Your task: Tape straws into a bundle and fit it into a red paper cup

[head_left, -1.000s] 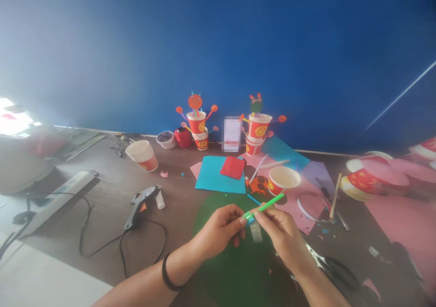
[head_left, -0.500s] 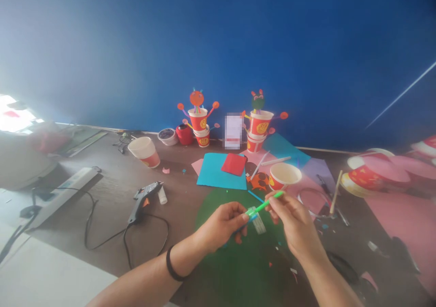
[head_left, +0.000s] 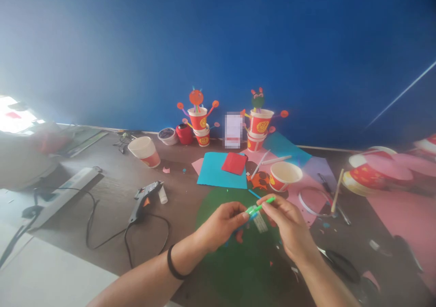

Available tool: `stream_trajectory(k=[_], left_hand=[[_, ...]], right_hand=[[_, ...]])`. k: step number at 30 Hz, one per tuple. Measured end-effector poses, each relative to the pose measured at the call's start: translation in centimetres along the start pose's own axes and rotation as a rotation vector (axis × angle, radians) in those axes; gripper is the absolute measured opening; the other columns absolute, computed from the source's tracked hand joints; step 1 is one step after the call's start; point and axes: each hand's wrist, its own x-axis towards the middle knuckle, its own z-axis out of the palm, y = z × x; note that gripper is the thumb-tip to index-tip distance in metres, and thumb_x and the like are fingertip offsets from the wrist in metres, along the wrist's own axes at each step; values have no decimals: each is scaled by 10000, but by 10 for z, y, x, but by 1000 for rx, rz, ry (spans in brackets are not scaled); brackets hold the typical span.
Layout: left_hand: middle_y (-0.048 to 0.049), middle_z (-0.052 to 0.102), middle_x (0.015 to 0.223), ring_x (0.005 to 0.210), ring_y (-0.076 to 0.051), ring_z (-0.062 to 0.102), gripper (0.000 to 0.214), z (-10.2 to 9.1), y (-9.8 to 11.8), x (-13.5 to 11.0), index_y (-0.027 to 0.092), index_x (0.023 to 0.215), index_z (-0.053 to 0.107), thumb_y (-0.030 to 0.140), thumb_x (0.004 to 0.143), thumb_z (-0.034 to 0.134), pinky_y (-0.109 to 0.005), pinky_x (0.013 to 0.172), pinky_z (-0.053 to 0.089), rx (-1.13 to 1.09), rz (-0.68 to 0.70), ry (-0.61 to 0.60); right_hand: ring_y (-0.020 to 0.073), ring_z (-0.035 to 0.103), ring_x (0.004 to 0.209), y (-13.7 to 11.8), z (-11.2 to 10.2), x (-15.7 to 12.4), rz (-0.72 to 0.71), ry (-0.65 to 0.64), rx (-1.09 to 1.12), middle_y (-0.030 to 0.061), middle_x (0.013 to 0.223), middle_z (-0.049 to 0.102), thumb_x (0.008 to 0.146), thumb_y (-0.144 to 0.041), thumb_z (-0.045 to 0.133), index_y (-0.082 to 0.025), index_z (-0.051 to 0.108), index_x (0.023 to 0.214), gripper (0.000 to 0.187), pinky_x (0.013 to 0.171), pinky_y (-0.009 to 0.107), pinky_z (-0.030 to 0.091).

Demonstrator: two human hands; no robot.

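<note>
My left hand (head_left: 227, 223) is closed on one end of a bright green straw (head_left: 267, 203), with a bit of blue showing under its fingertips. Pinched between my right thumb and fingers is the straw's other part; my right hand (head_left: 284, 220) sits just right of the left one. Below the fingers a clear strip with a pale printed label (head_left: 260, 223) shows, and I cannot tell whether it is held or lying. Both hands are over a large dark green paper circle (head_left: 235, 270). A thin blue straw (head_left: 254, 193) lies just beyond them.
A paper cup (head_left: 285, 176) stands beyond my right hand, near orange paper scraps (head_left: 258, 180). Black-handled scissors (head_left: 340, 266) lie beside my right forearm. A corded glue gun (head_left: 145, 201) is at left. Two paper-cup figures (head_left: 198, 121) stand by the wall.
My right hand has come down and slightly left along the green straw, closer to my left hand. Less of the straw sticks out past the right fingers. The left hand stays put.
</note>
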Motion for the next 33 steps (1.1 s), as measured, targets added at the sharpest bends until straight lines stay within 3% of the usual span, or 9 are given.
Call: stream_trajectory(k=[8, 17, 24, 29, 33], left_hand=[[7, 570, 690, 447, -44, 470, 358, 1, 1, 1, 149, 780, 497, 504, 808, 534, -171, 432, 328, -52, -2, -13], [22, 551, 631, 441, -43, 453, 364, 1, 6, 0, 156, 738, 477, 507, 788, 559, -172, 458, 370, -73, -19, 19], [30, 534, 624, 422, -34, 392, 334, 0, 6, 0, 161, 757, 471, 484, 815, 530, -164, 401, 301, -46, 18, 49], [37, 542, 614, 405, -27, 377, 333, -2, 6, 1, 165, 737, 469, 482, 804, 545, -164, 383, 240, -89, 2, 70], [28, 557, 613, 402, -43, 455, 353, -5, 7, 3, 158, 715, 471, 489, 773, 576, -176, 406, 306, -241, -37, 36]], right_hand=[[115, 447, 608, 0, 2, -1, -3, -59, -28, -24, 680, 522, 824, -376, 592, -196, 610, 817, 182, 563, 237, 333], [133, 458, 667, -1, 3, 0, -30, -85, -50, -9, 727, 511, 825, -374, 583, -194, 610, 802, 184, 603, 250, 363], [181, 498, 807, -1, -1, 0, -12, -89, -90, 12, 859, 553, 781, -280, 570, -218, 567, 1076, 301, 708, 299, 406], [159, 493, 740, 0, -3, 3, 12, -87, -104, -1, 806, 545, 792, -282, 550, -203, 564, 962, 187, 673, 280, 399], [164, 523, 706, 0, -3, 3, 50, -98, -131, 0, 774, 563, 814, -360, 557, -200, 543, 910, 187, 661, 294, 421]])
